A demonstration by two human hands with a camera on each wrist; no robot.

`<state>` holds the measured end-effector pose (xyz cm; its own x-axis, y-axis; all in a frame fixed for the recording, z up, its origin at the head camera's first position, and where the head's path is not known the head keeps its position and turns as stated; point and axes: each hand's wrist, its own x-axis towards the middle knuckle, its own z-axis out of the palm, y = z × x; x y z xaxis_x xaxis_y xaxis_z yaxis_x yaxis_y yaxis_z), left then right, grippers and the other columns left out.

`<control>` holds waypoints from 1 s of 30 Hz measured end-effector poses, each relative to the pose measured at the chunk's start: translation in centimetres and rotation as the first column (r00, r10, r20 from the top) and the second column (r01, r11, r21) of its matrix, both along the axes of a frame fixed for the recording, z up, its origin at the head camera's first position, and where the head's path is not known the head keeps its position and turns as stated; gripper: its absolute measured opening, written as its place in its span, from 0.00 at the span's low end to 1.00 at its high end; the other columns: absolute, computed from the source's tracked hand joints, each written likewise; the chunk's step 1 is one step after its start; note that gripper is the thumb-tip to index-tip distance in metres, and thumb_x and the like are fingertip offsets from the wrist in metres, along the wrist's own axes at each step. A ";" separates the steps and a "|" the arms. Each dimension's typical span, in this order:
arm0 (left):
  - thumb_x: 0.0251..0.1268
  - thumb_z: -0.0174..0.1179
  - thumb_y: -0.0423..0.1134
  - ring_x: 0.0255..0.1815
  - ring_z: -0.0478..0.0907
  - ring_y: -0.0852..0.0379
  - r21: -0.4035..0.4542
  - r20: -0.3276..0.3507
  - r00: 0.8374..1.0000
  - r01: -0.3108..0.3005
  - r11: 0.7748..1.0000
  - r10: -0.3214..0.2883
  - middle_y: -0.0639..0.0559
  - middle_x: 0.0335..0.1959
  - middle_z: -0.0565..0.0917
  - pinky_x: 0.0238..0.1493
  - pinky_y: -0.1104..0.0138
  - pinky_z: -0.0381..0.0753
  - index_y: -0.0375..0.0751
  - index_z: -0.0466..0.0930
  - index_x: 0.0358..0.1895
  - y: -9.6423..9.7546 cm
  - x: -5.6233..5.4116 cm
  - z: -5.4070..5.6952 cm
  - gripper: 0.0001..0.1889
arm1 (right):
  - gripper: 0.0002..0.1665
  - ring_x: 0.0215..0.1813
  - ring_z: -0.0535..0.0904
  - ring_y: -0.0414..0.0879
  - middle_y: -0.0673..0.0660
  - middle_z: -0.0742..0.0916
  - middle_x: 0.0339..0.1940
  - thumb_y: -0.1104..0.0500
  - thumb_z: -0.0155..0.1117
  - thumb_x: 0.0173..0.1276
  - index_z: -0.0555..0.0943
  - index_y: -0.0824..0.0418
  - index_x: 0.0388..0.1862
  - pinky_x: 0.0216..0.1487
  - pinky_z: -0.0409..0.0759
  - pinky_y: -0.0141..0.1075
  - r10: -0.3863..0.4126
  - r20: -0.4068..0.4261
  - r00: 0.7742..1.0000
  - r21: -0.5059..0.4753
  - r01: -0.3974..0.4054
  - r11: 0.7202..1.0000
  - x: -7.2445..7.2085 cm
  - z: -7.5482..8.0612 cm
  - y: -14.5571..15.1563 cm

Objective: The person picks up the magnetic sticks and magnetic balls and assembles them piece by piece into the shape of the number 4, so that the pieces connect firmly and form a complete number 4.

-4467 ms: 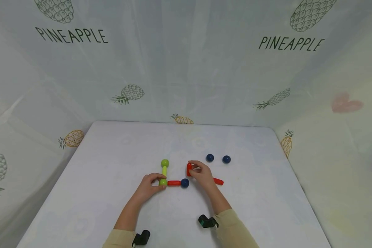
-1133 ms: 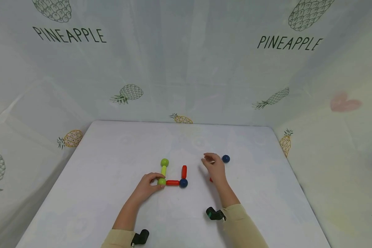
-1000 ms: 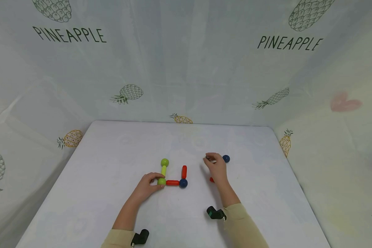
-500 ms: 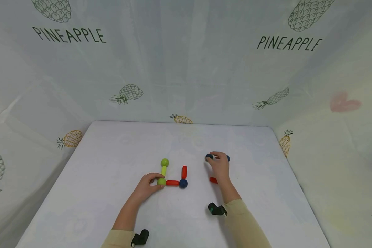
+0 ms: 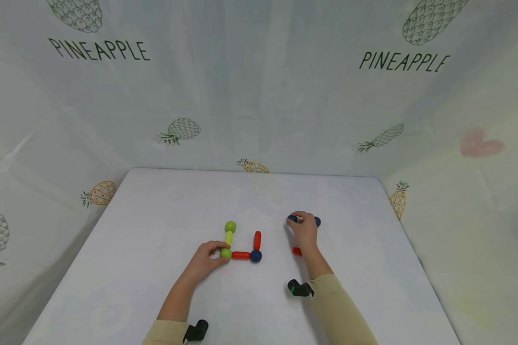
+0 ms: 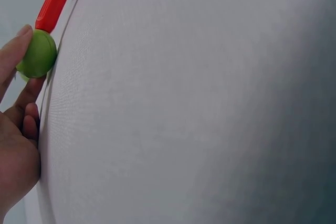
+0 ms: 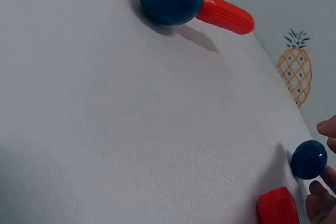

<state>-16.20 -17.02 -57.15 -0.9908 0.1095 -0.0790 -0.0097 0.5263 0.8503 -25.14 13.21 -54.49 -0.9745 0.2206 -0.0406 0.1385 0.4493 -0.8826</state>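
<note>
My left hand (image 5: 211, 255) pinches a lime-green ball (image 5: 226, 253) at the corner of a ball-and-rod toy frame. From that ball a yellow-green rod (image 5: 229, 238) runs back to another green ball (image 5: 230, 226). A red rod (image 5: 241, 255) links it on the right to a blue ball (image 5: 256, 256), and a second red rod (image 5: 257, 240) points back from there. Farther right and back, my right hand (image 5: 306, 231) has thumb and fingers around a loose blue ball (image 7: 308, 159), partly hidden by them in the head view.
One more blue ball (image 5: 317, 221) lies just right of my right hand, partly covered by its fingers. Below my right wrist a loose red rod (image 5: 297, 251) sticks out. The white table (image 5: 172, 201) meets a pineapple-print cloth (image 5: 259, 96) behind.
Seconds ago my right hand held a red rod; that rod now lies against the frame's blue ball. The right hand has moved right and back to the loose blue ball. My left hand stays put.
</note>
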 end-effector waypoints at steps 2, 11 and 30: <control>0.55 0.72 0.37 0.50 0.72 0.53 0.003 -0.001 1.000 0.003 1.000 -0.003 0.57 0.45 0.81 0.54 0.55 0.73 0.50 0.85 0.46 0.0 0.0 0.0 0.15 | 0.17 0.50 0.71 0.56 0.64 0.77 0.55 0.59 0.69 0.63 0.82 0.64 0.50 0.48 0.72 0.46 0.002 0.000 1.000 -0.006 -0.002 1.000 0.0 -0.2 0.0; 0.55 0.72 0.37 0.49 0.72 0.54 0.005 0.003 1.000 -0.003 1.000 0.003 0.58 0.44 0.81 0.55 0.55 0.72 0.51 0.85 0.46 0.1 -0.1 0.0 0.14 | 0.15 0.44 0.74 0.55 0.62 0.80 0.45 0.60 0.66 0.64 0.82 0.63 0.49 0.44 0.74 0.44 -0.005 -0.011 1.000 -0.004 0.005 1.000 -0.3 -0.7 -0.3; 0.55 0.72 0.38 0.47 0.71 0.54 -0.005 0.018 1.000 -0.014 1.000 0.014 0.58 0.43 0.80 0.52 0.56 0.72 0.51 0.85 0.46 0.2 -0.1 0.3 0.14 | 0.13 0.45 0.76 0.55 0.61 0.82 0.43 0.61 0.65 0.66 0.81 0.61 0.49 0.47 0.75 0.45 -0.017 0.001 1.000 -0.027 0.017 0.999 -0.6 -0.7 -0.2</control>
<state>-16.28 -16.79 -56.85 -0.9907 0.0952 -0.0972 -0.0323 0.5297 0.8476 -25.79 13.01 -55.18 -0.9705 0.2364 -0.0472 0.1464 0.4227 -0.8943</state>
